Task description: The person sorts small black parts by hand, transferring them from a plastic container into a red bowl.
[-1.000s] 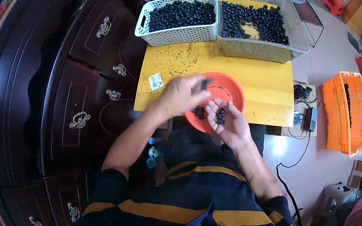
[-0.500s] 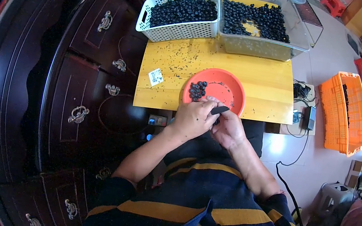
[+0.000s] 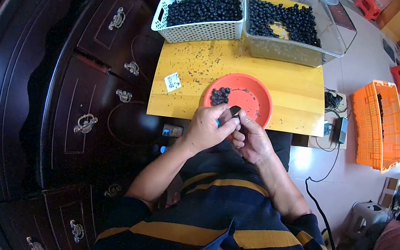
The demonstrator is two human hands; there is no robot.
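My left hand (image 3: 208, 129) is closed around a small knife with a teal handle (image 3: 218, 123) and a dark blade (image 3: 235, 110). My right hand (image 3: 254, 142) meets it with curled fingers, its thumb at the blade. Whatever lies in the right fingers is hidden. Both hands are over the near rim of a round red basin (image 3: 253, 94). On the basin's left side sits a cluster of small round black berry-like pieces (image 3: 220, 96), with dark scraps scattered about the bottom.
A white perforated basket (image 3: 198, 35) and a clear plastic bin (image 3: 288, 51), both with many black pieces, stand at the back of the yellow table (image 3: 294, 98). A printed white card (image 3: 172, 82) lies left. An orange crate (image 3: 365, 124) stands right; dark drawers (image 3: 90, 82) line the left.
The blade has swung from lying across the right hand to a steeper angle between the hands, and its teal handle now shows. My hands have drawn slightly apart.
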